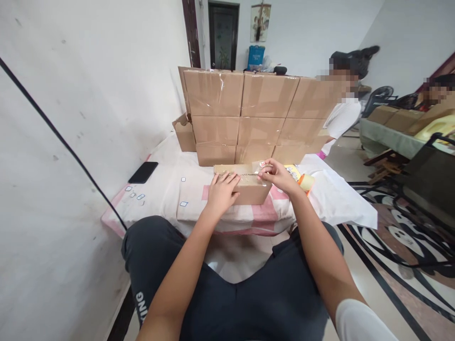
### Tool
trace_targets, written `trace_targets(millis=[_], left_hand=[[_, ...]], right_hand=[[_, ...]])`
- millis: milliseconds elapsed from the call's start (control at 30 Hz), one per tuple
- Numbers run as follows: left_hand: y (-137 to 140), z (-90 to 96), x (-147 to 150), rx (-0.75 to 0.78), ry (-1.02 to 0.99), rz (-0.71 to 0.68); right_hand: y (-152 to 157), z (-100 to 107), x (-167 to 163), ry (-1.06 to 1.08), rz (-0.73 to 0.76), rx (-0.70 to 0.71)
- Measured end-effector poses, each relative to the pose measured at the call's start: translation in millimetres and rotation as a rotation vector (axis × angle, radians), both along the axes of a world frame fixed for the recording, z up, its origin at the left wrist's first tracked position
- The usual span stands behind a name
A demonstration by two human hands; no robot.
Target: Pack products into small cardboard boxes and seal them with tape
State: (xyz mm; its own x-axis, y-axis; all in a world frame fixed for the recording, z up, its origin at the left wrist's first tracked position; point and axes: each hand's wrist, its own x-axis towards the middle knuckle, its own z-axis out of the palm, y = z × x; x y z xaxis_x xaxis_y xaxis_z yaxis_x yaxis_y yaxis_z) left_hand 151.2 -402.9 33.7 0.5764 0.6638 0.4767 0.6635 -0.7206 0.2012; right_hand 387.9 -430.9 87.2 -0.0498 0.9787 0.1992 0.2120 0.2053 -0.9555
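A small cardboard box [249,195] lies on the cloth-covered table in front of me, its top flaps meeting at a seam. My left hand [223,189] rests on the left part of the box top, fingers spread and holding nothing. At the right end of the top, my right hand [275,174] is closed in a pinch on a piece of clear tape [256,166], which lies along the seam. A tape roll [306,183] with orange edges is on the table, just right of my right hand, beside a yellow printed item [293,171].
Taped cardboard boxes [215,94] are stacked in a wall behind the small box. An open carton [185,135] stands at their left. A black phone [143,172] lies on the left of the table [163,189]. A person in a white shirt [343,116] is behind the stack.
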Motion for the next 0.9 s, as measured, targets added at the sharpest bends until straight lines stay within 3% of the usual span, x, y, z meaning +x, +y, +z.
trace_targets(millis=[567,900], left_hand=[[-2,-1.5,0,-0.004,-0.017,0.006],[-1,-4.0,0,0.011,-0.019,0.004]], right_hand=[[4,-9,4,0.008,-0.021,0.042],[-14,-4,4,-0.058,0.023,0.042]])
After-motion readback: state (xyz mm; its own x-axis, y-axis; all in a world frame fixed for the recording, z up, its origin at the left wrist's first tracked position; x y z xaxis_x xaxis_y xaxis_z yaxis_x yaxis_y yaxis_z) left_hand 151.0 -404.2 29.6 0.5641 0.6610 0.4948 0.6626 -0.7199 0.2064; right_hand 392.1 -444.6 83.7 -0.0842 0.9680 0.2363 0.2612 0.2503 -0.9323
